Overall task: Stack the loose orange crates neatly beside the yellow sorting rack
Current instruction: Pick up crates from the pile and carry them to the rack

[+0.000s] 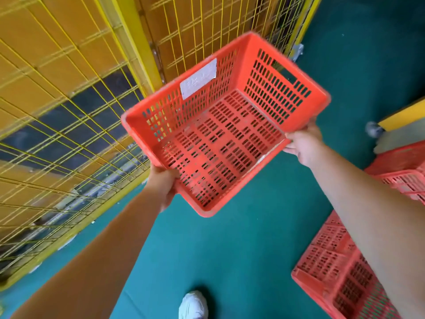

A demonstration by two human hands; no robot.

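I hold an empty orange slotted crate point(220, 125) in the air above the green floor, tilted, its open top facing me. A white label sits on its far-left wall. My left hand point(164, 183) grips the near-left rim. My right hand point(303, 146) grips the near-right rim. The yellow wire-mesh sorting rack point(69, 111) stands just left of and behind the crate. Two more orange crates lie on the floor at the right: one at the lower right point(333, 272), partly hidden by my right forearm, and one at the right edge point(404, 171).
Green floor point(230, 261) spreads below the crate. My white shoe point(193, 305) shows at the bottom. A yellow cart edge with a grey castor point(373, 130) is at the right. A second yellow mesh panel point(218, 26) stands behind.
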